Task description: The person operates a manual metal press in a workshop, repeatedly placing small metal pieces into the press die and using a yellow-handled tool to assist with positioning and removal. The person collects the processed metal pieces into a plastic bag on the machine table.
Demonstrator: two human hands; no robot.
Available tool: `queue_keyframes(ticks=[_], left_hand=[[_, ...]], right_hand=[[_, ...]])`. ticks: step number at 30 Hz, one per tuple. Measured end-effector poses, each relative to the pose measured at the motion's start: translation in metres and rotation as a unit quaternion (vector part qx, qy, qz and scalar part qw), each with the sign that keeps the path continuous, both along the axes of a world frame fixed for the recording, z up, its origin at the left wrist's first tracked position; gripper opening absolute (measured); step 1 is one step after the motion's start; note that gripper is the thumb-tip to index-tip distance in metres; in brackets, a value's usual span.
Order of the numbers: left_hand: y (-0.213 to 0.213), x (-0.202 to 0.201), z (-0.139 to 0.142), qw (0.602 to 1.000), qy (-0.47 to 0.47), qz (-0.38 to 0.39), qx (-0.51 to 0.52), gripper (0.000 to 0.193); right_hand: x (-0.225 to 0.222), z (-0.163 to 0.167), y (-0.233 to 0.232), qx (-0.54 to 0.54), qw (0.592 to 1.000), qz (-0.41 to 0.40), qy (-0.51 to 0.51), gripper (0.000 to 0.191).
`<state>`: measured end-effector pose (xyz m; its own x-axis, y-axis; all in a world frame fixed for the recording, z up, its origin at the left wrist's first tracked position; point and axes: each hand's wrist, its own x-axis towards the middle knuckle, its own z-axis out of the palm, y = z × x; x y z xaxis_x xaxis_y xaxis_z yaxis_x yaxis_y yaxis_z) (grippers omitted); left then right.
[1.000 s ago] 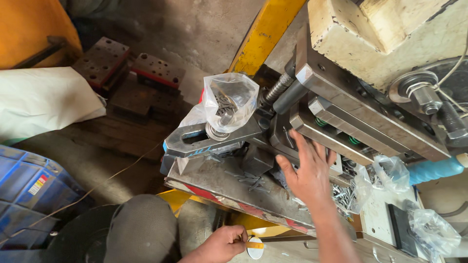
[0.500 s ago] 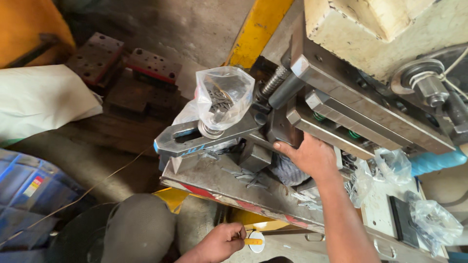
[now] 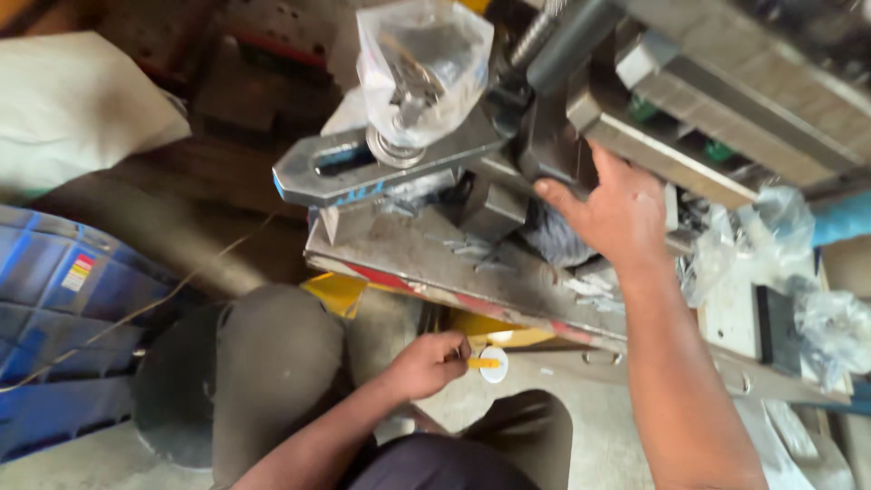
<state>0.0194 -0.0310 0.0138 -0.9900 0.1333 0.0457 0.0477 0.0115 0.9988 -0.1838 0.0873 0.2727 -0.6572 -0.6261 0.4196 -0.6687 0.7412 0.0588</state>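
1. Since a second ago the right hand (image 3: 621, 213) has slid left along the machine, its fingers no longer splayed but curled toward the dark metal block (image 3: 549, 136); the left hand (image 3: 426, 363) has stayed low.
2. A blue crate (image 3: 54, 299) sits far left, contents unseen; a clear plastic bag (image 3: 422, 63) holds metal parts above the slotted clamp bar (image 3: 381, 163).
3. The left grip pinches a small yellow piece (image 3: 484, 363); the right grip presses the block, thumb spread.

**Bags, sack, one label**

Clear bag (image 3: 424, 68) of metal parts, top centre, upright on the slotted clamp. Crumpled clear bags (image 3: 758, 240) at right beside the machine, another (image 3: 833, 331) lower right. White sack (image 3: 77, 109) top left. Small red, yellow and white label (image 3: 79, 271) on the blue crate (image 3: 54, 363), left.
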Motion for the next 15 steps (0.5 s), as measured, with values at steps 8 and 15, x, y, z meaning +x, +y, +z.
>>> queue_keyframes(ticks=[8,15], left_hand=[[0.000,0.005,0.014,0.999,-0.048,-0.013,-0.014,0.012],[0.006,0.003,0.008,0.998,-0.029,-0.021,-0.045,0.013]], right_hand=[[0.100,-0.068,0.032,-0.264,0.953,0.035,-0.148,0.020],[0.107,-0.092,0.026,-0.268,0.939,-0.044,-0.210,0.022]])
